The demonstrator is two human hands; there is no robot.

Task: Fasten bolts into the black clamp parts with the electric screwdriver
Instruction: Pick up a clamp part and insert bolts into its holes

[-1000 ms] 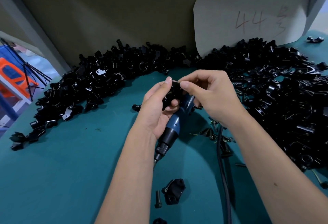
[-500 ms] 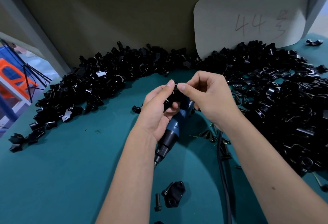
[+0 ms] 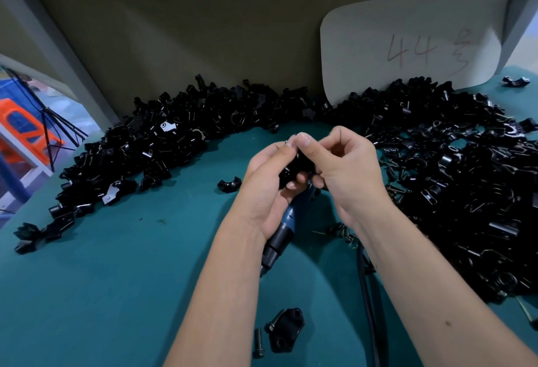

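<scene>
Both hands meet over the middle of the teal table [image 3: 122, 294], and the black clamp part [image 3: 294, 168] is caught between them, raised off the surface. The left hand [image 3: 269, 189] curls round it from the near-left side, forefinger and thumb reaching up to its far edge, where something small and metallic shows at the fingertips — probably a bolt, though I cannot be sure. The right hand [image 3: 346, 174] closes in from the right, its fingers bent and pinching the same part or the bolt on it; which of the two is hidden.

The electric screwdriver [image 3: 279, 235] lies tucked under the left palm, its long axis slanting from far-right to near-left, its black nose pointing towards the near side — away from the clamp. So the tool will need turning round before its bit can meet a bolt head, and the left hand is the nearer to it. Its cable [image 3: 367, 302] trails along the right forearm.

On the near side a finished-looking clamp [image 3: 286, 330] lies beside a loose bolt [image 3: 259, 342]; heaps of black clamp parts [image 3: 454, 180] ring the far and right sides.
</scene>
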